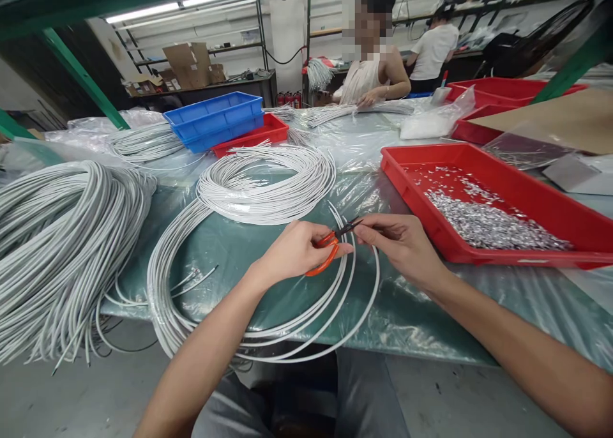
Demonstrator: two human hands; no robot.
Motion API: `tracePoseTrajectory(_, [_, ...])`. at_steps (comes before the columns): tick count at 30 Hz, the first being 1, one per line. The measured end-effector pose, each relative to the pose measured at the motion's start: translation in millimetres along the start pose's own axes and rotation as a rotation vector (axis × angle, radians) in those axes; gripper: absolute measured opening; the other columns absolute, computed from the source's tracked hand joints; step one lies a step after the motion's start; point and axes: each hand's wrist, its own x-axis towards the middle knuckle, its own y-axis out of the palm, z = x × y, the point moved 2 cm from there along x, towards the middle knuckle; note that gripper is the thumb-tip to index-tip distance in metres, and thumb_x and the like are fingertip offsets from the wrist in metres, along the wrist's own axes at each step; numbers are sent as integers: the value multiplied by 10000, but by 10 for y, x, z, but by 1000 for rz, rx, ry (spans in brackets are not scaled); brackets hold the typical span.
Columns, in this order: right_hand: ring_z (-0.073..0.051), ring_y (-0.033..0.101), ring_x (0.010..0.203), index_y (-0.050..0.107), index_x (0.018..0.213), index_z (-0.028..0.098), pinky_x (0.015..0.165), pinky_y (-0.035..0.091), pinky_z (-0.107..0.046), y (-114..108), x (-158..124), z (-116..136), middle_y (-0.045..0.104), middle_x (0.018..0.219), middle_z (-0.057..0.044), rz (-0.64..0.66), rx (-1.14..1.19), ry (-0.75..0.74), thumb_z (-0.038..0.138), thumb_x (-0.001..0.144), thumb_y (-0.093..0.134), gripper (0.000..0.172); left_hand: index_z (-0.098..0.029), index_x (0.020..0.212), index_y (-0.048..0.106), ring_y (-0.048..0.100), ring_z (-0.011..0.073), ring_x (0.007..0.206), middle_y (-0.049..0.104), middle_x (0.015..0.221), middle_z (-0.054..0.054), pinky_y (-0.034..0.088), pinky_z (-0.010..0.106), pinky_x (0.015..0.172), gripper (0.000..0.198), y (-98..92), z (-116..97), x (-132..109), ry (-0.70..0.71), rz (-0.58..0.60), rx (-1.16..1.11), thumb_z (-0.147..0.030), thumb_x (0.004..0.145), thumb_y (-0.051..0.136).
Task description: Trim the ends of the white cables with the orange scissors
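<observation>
My left hand [306,249] is closed around a pair of scissors with orange handles [322,267]. Their dark blades point right, towards the fingertips of my right hand [400,240]. That hand pinches a white cable [377,278] that curves up from the table edge; its end is hidden by the fingers and blades. Beneath both hands lies a loose coil of white cable [165,259], with a few strands spread out on its right side. Just behind it rests a tighter coil of white cable [268,202].
A red tray [498,257] with many small silvery pieces [488,218] stands at right. On the left, a large cable bundle [62,234] hangs over the table edge. Stacked blue bins [215,120] sit farther back. Across the table [383,323], a person [361,80] handles cables.
</observation>
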Motion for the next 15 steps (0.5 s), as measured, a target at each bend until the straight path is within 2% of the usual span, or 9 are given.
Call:
tracePoseTrajectory(5, [-151, 570, 606, 706, 708, 191, 567, 448, -273, 6, -1, 10, 647, 646, -9, -38, 26, -17, 301, 796, 700, 141, -170, 582, 380, 287, 72, 520, 355, 531, -49, 176, 246, 510, 506, 14, 8, 2, -27, 14, -10, -550, 842, 589])
tracePoseTrajectory(10, [-170, 591, 649, 713, 704, 194, 598, 464, -291, 39, -40, -9, 673, 697, -26, -166, -12, -69, 284, 773, 722, 114, -163, 626, 482, 299, 80, 530, 391, 566, -40, 190, 245, 513, 461, 31, 10, 3, -42, 30, -14, -553, 857, 566])
tracePoseTrajectory(12, [-169, 585, 654, 708, 712, 195, 603, 458, -292, 44, -50, -17, 670, 707, -25, -175, -31, -81, 286, 783, 717, 116, -165, 618, 465, 287, 82, 538, 369, 569, -41, 189, 244, 512, 468, 31, 6, 6, -40, 25, -5, -557, 856, 561])
tracePoseTrajectory(15, [-145, 535, 590, 687, 719, 190, 554, 423, -278, 48, -46, -14, 619, 657, -8, -118, 0, -50, 322, 816, 688, 163, -176, 594, 368, 250, 81, 547, 305, 559, -51, 178, 240, 507, 502, 24, 0, 11, -24, 0, 18, -559, 843, 575])
